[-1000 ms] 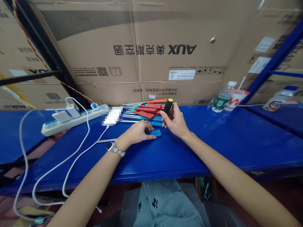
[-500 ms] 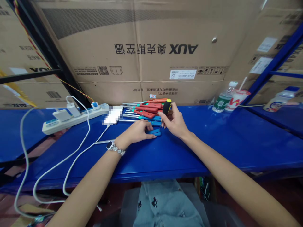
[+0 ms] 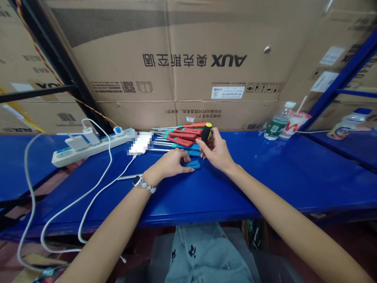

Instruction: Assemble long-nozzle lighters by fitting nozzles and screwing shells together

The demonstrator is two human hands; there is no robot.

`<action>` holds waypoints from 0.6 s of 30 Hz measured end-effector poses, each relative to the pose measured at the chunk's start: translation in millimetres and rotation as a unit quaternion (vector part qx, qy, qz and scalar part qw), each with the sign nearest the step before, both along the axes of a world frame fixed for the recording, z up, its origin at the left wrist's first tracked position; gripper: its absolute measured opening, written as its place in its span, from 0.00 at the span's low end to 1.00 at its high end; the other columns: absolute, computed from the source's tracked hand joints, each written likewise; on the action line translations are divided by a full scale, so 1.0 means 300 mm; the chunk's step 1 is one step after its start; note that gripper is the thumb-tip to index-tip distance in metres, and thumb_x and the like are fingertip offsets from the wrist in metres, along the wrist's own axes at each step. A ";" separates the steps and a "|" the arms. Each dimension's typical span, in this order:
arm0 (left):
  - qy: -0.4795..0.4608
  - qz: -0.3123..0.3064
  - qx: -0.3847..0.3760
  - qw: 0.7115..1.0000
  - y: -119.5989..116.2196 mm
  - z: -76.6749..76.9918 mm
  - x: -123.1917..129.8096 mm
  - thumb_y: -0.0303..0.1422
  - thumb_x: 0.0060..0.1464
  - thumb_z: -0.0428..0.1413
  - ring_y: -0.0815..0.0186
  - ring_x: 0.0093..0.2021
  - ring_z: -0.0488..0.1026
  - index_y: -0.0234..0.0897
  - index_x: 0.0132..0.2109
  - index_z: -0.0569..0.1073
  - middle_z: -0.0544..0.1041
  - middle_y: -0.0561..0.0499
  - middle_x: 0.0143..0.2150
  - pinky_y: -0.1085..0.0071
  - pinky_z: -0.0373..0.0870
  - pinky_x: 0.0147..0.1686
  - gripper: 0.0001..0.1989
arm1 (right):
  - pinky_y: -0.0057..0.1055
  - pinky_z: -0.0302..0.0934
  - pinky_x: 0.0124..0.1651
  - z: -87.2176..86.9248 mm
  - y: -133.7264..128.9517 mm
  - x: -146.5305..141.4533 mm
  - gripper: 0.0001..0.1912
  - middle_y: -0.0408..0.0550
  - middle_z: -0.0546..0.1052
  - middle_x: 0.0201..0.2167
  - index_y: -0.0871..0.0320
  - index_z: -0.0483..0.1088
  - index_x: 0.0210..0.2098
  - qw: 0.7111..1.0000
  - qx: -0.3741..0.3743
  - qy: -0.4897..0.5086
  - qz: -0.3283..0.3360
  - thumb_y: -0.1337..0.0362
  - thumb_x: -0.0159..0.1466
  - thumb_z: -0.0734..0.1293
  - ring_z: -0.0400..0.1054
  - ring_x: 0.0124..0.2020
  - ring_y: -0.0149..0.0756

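My left hand [image 3: 173,162] is closed on a tool with a flat blue handle [image 3: 193,164], pressing it to the table. A metal shaft [image 3: 126,177] sticks out left of my wrist, seemingly part of that tool. In my right hand [image 3: 216,151] is a screwdriver [image 3: 207,132] with a black and yellow handle. It stands nearly upright, its thin blade down at the right end of the blue handle. Whether the tip sits in a screw is too small to tell. Just behind lie several similar tools with red handles [image 3: 184,134] and blue handles [image 3: 193,147].
A white phone [image 3: 140,144], its screen blurred, lies left of the tools on a charging cable [image 3: 97,192]. Behind it runs a power strip [image 3: 67,156] with plugs. A water bottle [image 3: 277,124] and a paper cup [image 3: 291,125] stand right. A large carton [image 3: 188,35] backs the blue table [image 3: 265,177].
The top of the screwdriver has shifted slightly left, with my right hand moving a little along with it. My left hand and the blue-handled tool stay in place.
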State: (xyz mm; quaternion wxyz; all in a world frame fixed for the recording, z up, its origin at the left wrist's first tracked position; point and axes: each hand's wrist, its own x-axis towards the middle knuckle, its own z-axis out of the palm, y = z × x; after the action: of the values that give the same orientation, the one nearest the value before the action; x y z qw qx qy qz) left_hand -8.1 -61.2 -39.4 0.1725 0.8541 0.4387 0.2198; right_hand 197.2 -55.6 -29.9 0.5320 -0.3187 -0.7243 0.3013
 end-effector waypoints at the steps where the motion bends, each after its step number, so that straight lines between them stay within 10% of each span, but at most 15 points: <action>1: -0.002 -0.001 0.000 1.000 -0.002 0.001 -0.001 0.45 0.48 0.67 0.59 0.35 0.75 0.39 0.34 0.77 0.80 0.47 0.35 0.60 0.71 0.39 0.15 | 0.37 0.68 0.23 0.001 0.001 0.000 0.18 0.41 0.75 0.24 0.49 0.61 0.44 1.000 -0.006 -0.002 0.000 0.47 0.66 0.69 0.71 0.19 0.38; 10: -0.336 0.042 0.099 0.936 -0.019 0.139 0.110 0.43 0.58 0.62 0.63 0.40 0.78 0.39 0.46 0.76 0.81 0.46 0.43 0.66 0.74 0.41 0.15 | 0.37 0.68 0.27 0.009 0.011 -0.018 0.18 0.45 0.77 0.27 0.50 0.66 0.44 0.999 -0.014 -0.027 0.016 0.46 0.65 0.69 0.72 0.26 0.40; 18: -0.428 0.044 0.087 0.898 0.007 0.175 0.234 0.44 0.51 0.68 0.65 0.34 0.76 0.37 0.36 0.78 0.80 0.50 0.34 0.68 0.74 0.35 0.16 | 0.36 0.67 0.25 -0.023 0.038 -0.026 0.18 0.44 0.73 0.22 0.54 0.70 0.38 0.999 -0.009 -0.034 -0.026 0.48 0.61 0.73 0.69 0.23 0.39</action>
State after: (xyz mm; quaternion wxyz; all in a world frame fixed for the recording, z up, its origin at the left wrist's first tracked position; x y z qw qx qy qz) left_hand 62.0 -59.2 13.2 0.2585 0.6690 0.3386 0.6091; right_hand 189.3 -44.3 -36.7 0.5120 -0.3523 -0.7304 0.2834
